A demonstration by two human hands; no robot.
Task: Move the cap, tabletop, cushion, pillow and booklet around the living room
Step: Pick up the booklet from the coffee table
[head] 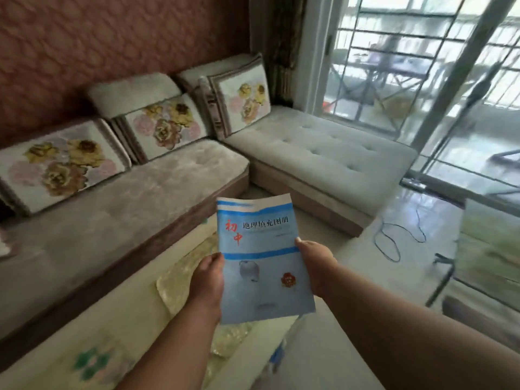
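Note:
A blue booklet (261,257) with red and black characters on its cover is held in front of me, above the table edge. My left hand (206,282) grips its left edge and my right hand (316,266) grips its right edge, thumbs on the cover. Three flowered pillows lean on the sofa back: one at the left (60,164), one in the middle (166,125), one in the corner (243,97). A plain grey cushion (132,90) lies on top of the middle pillow. The tabletop (132,319) below me has a pale cloth with a lace mat. No cap is in view.
A grey L-shaped sofa (323,153) runs along the red wall and turns toward the sliding glass balcony door (422,80). A dark cable (394,237) loops on the tiled floor at the right. A metal-legged piece of furniture (444,277) stands at the right edge.

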